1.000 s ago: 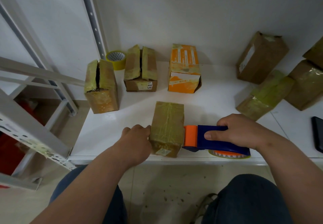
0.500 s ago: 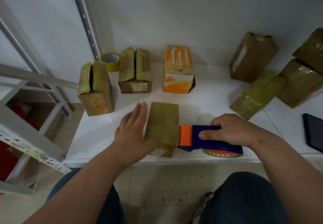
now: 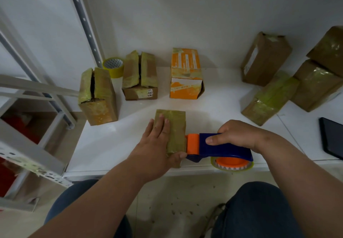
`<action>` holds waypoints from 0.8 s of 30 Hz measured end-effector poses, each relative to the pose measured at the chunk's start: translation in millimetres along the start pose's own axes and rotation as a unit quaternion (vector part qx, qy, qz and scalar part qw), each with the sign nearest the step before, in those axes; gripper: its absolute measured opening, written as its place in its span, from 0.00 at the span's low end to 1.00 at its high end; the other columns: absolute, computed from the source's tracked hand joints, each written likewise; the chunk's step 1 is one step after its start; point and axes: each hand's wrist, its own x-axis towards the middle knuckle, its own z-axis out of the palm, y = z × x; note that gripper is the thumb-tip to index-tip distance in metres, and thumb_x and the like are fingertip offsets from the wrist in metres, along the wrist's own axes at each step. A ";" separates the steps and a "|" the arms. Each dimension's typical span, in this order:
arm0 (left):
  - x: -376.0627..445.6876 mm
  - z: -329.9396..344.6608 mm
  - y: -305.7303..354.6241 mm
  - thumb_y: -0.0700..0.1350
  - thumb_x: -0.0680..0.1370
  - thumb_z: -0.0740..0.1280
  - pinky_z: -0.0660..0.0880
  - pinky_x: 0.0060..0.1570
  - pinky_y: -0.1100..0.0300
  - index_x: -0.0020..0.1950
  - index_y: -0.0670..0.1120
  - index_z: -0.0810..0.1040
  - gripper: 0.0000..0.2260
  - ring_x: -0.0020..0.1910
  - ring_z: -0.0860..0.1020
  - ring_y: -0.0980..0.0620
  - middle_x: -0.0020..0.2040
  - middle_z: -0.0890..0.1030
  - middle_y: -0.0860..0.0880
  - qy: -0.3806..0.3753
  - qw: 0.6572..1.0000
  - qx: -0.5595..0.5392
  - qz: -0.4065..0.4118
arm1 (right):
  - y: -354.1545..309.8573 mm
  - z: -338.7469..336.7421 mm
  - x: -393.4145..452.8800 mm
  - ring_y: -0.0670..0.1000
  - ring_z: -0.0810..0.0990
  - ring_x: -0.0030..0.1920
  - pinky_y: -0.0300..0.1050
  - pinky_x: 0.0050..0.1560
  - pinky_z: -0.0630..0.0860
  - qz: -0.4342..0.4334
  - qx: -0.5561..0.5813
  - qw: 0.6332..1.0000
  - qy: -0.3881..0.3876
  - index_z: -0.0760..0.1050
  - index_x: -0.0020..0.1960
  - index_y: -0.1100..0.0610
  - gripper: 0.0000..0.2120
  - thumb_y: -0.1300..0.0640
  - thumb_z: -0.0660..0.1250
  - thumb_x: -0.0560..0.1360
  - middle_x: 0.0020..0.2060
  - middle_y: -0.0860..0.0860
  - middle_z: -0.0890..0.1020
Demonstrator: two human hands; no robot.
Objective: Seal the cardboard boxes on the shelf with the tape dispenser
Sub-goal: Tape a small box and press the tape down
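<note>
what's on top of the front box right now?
The left hand lies flat on the front box, fingers straight over yellowish tape, thumb at the near right edge. The dispenser, held by the right hand, meets its right side. The top under the palm is hidden.

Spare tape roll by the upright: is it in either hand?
No, the yellow tape roll sits on the shelf behind the boxes, far from both hands.

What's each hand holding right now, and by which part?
The right hand grips the tape dispenser by its blue handle. The left hand holds nothing: straight fingers press flat on top of the small box.
</note>
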 end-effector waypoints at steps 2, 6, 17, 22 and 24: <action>0.8 -0.3 -0.3 0.72 0.72 0.54 0.41 0.76 0.52 0.77 0.49 0.32 0.48 0.76 0.31 0.49 0.77 0.30 0.52 -0.005 1.000 0.007 0.000 | 5.0 2.8 0.8 0.52 0.81 0.37 0.41 0.39 0.74 0.005 0.042 0.999 -0.010 0.80 0.43 0.59 0.21 0.40 0.72 0.69 0.38 0.53 0.82; 0.7 -0.6 0.3 0.72 0.68 0.51 0.40 0.74 0.54 0.77 0.48 0.31 0.49 0.76 0.31 0.49 0.77 0.30 0.52 -0.008 1.000 0.016 -0.002 | 11.8 9.1 1.5 0.52 0.81 0.36 0.42 0.38 0.75 0.029 0.110 0.993 -0.030 0.80 0.42 0.58 0.25 0.38 0.74 0.59 0.37 0.53 0.83; 1.0 -1.3 2.8 0.72 0.68 0.49 0.41 0.76 0.53 0.78 0.47 0.32 0.49 0.76 0.33 0.48 0.78 0.31 0.50 -0.013 0.999 0.038 -0.005 | 26.2 22.0 0.0 0.56 0.82 0.41 0.45 0.42 0.76 0.041 0.172 0.984 -0.029 0.82 0.45 0.59 0.28 0.37 0.73 0.57 0.40 0.56 0.85; 0.7 -3.3 3.8 0.70 0.72 0.53 0.42 0.76 0.52 0.77 0.47 0.32 0.47 0.77 0.33 0.48 0.78 0.31 0.50 -0.019 0.999 0.049 -0.007 | 19.2 13.6 3.5 0.53 0.81 0.38 0.43 0.39 0.75 0.046 0.150 0.987 -0.039 0.81 0.45 0.58 0.23 0.39 0.76 0.63 0.38 0.54 0.84; 0.2 -4.5 5.2 0.71 0.71 0.52 0.41 0.75 0.52 0.77 0.47 0.32 0.47 0.76 0.33 0.48 0.78 0.31 0.50 -0.023 0.999 0.048 -0.008 | 16.1 8.9 7.8 0.54 0.81 0.40 0.44 0.42 0.75 0.052 0.141 0.988 -0.045 0.80 0.47 0.58 0.22 0.41 0.75 0.66 0.41 0.54 0.84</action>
